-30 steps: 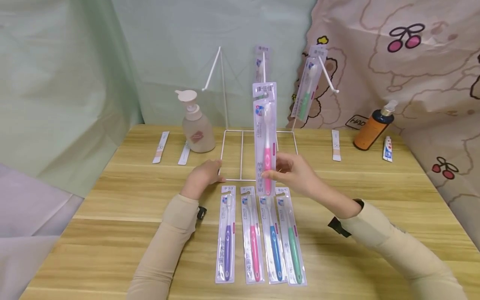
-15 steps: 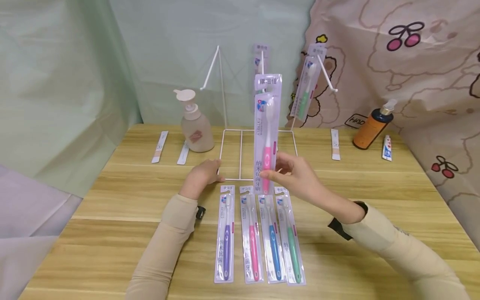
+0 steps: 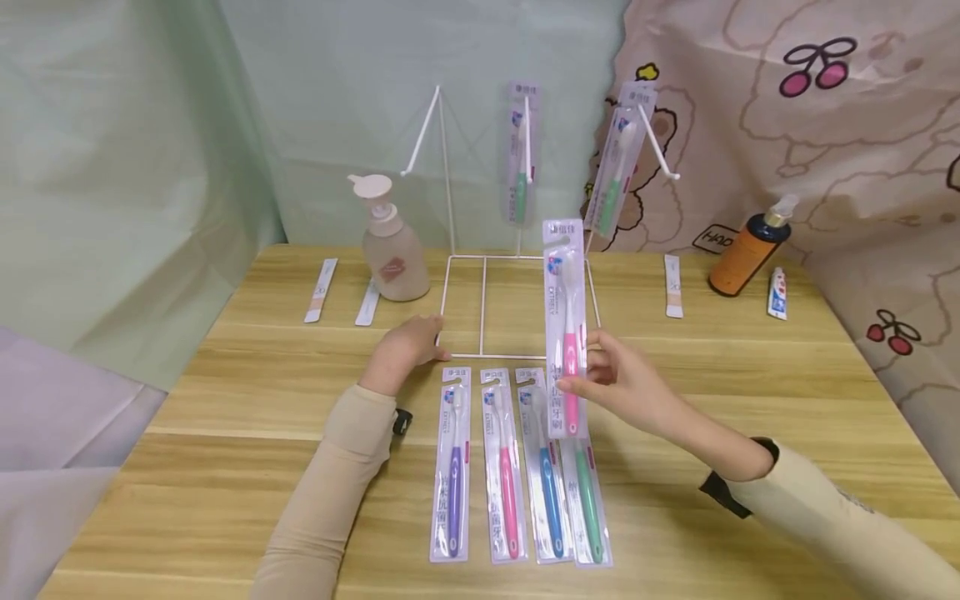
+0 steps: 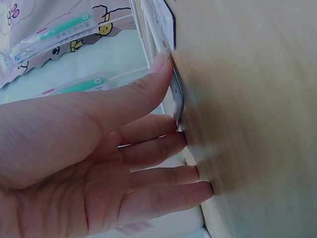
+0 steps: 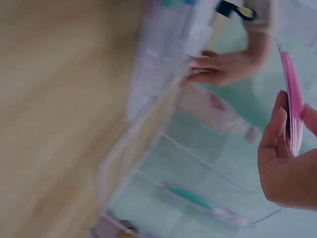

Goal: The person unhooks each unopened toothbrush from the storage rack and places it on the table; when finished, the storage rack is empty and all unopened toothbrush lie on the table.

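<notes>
My right hand (image 3: 626, 379) pinches the lower part of a packaged pink toothbrush (image 3: 572, 333) between thumb and fingers. The pack stands upright above the table and overlaps the top of a green one in the head view. My left hand (image 3: 401, 354) holds the front left corner of a white wire rack (image 3: 483, 308), fingertips down at the tabletop in the left wrist view. Packaged green toothbrushes hang on the rack's middle hook (image 3: 528, 137) and right hook (image 3: 658, 146); the left hook (image 3: 422, 133) bears none.
Packaged purple (image 3: 454, 492), pink (image 3: 508, 492), blue (image 3: 551, 500) and green (image 3: 589, 508) toothbrushes lie in a row in front. A pump bottle (image 3: 397, 258) stands left of the rack, an orange bottle (image 3: 746, 258) and a small tube (image 3: 777, 293) right. Slim sachets (image 3: 673, 287) lie on both sides.
My right hand has moved down, right and nearer with the pink toothbrush, away from the middle hook, baring the green pack that hangs there. The left hand stays at the rack's corner.
</notes>
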`<action>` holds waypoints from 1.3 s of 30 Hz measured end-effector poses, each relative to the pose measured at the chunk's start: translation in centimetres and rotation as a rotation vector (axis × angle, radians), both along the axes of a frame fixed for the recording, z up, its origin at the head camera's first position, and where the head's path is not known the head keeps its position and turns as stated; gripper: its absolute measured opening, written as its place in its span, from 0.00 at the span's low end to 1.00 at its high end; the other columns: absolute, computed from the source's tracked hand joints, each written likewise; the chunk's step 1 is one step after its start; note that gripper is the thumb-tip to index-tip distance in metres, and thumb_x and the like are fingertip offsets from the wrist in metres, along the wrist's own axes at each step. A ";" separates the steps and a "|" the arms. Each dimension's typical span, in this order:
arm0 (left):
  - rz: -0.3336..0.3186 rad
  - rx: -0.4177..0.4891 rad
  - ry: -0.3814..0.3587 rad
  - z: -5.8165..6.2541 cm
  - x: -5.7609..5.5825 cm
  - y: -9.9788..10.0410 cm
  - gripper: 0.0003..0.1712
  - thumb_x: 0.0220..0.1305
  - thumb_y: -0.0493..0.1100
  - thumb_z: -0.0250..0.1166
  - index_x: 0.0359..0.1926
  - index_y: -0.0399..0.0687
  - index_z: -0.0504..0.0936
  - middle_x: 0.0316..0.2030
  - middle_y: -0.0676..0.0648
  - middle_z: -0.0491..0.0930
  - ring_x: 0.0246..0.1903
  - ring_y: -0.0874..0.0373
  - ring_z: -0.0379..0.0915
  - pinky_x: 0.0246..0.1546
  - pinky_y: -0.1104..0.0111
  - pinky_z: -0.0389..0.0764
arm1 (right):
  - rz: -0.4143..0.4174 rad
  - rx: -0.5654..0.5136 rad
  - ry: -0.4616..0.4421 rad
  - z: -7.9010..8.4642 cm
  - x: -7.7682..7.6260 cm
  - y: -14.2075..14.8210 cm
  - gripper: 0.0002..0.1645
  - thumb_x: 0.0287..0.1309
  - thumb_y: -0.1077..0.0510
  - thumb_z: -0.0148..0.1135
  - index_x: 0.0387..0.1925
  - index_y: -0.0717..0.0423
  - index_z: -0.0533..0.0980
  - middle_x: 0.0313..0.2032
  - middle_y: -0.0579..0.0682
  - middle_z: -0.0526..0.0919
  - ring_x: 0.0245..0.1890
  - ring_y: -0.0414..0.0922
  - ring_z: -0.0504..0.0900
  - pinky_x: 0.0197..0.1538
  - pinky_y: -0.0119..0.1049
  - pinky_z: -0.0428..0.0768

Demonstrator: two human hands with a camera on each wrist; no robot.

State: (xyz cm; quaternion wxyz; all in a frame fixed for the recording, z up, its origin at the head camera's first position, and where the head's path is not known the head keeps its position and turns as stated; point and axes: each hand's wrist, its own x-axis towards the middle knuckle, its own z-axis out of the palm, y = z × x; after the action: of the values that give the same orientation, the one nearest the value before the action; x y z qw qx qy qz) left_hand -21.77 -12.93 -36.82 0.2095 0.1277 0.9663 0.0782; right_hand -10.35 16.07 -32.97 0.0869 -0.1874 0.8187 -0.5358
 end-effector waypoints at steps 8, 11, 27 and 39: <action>-0.031 -0.049 0.009 0.1 -0.1 -0.1 0.42 0.61 0.51 0.63 0.68 0.34 0.57 0.63 0.30 0.62 0.63 0.38 0.59 0.62 0.51 0.65 | -0.064 -0.001 -0.287 -3.7 1.0 2.9 0.32 0.57 0.56 0.63 0.55 0.68 0.60 0.39 0.60 0.83 0.35 0.47 0.84 0.39 0.37 0.83; -0.041 -0.046 0.015 0.1 -0.2 -0.1 0.41 0.60 0.51 0.63 0.67 0.34 0.59 0.63 0.31 0.63 0.63 0.39 0.60 0.63 0.52 0.65 | -0.073 0.009 -0.369 -4.7 1.7 3.8 0.35 0.57 0.53 0.64 0.56 0.69 0.59 0.37 0.58 0.83 0.35 0.47 0.83 0.40 0.37 0.83; -0.014 -0.029 0.003 0.1 0.0 0.0 0.43 0.61 0.51 0.63 0.69 0.34 0.56 0.63 0.29 0.62 0.63 0.38 0.60 0.63 0.51 0.64 | 0.021 0.116 -0.515 -5.4 4.4 6.7 0.34 0.53 0.51 0.67 0.49 0.70 0.62 0.33 0.53 0.82 0.31 0.47 0.82 0.33 0.41 0.84; -0.026 -0.045 0.012 0.1 0.0 0.2 0.42 0.61 0.51 0.62 0.68 0.33 0.57 0.61 0.27 0.64 0.61 0.37 0.62 0.60 0.50 0.67 | 0.105 0.116 -0.575 -7.0 5.5 7.2 0.27 0.55 0.51 0.64 0.44 0.66 0.64 0.29 0.52 0.82 0.25 0.49 0.83 0.27 0.40 0.83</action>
State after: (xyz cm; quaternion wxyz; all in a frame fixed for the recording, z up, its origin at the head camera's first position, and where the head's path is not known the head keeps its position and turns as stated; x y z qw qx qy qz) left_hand -21.78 -12.78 -36.77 0.2076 0.1358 0.9673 0.0530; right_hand -4.87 23.25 -39.99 0.3535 -0.0646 0.7788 -0.5141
